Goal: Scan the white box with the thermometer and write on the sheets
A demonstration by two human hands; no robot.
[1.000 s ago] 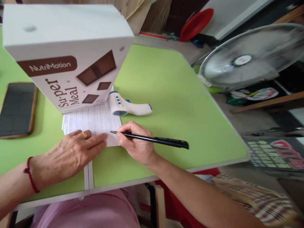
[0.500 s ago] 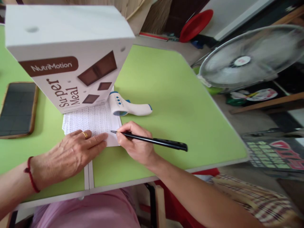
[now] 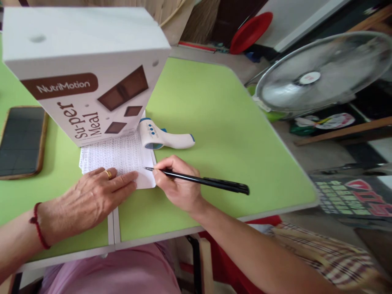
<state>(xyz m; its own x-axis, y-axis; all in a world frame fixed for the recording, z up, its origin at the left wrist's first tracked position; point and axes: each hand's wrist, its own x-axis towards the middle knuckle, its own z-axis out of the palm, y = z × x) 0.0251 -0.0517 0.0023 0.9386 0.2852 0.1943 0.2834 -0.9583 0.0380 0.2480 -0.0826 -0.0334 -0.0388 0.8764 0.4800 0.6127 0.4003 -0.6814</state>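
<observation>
A small stack of white paper [image 3: 114, 154] covered in dense handwriting lies on the green table. My left hand [image 3: 94, 194] rests flat over its lower left part, fingers stretched out, a gold ring on one finger. In a pinch near its tip, my right hand [image 3: 179, 183] holds a black pen [image 3: 208, 181]. The tip points left over the sheet's blank right-hand area; whether it touches the paper I cannot tell. Just above the right hand, a white and blue infrared thermometer [image 3: 167, 138] lies against the stack's upper right corner.
A tall white NutriMotion box [image 3: 84, 87] stands behind the paper, hiding part of the table. On the left lies a smartphone [image 3: 23, 141]. Beyond the table's right edge stands a fan [image 3: 309, 77]; a red basin [image 3: 251, 32] is farther back.
My right hand and the pen have shifted slightly to the right, the pen tip a little to the right over the paper. My left hand stays in place on the sheet.
</observation>
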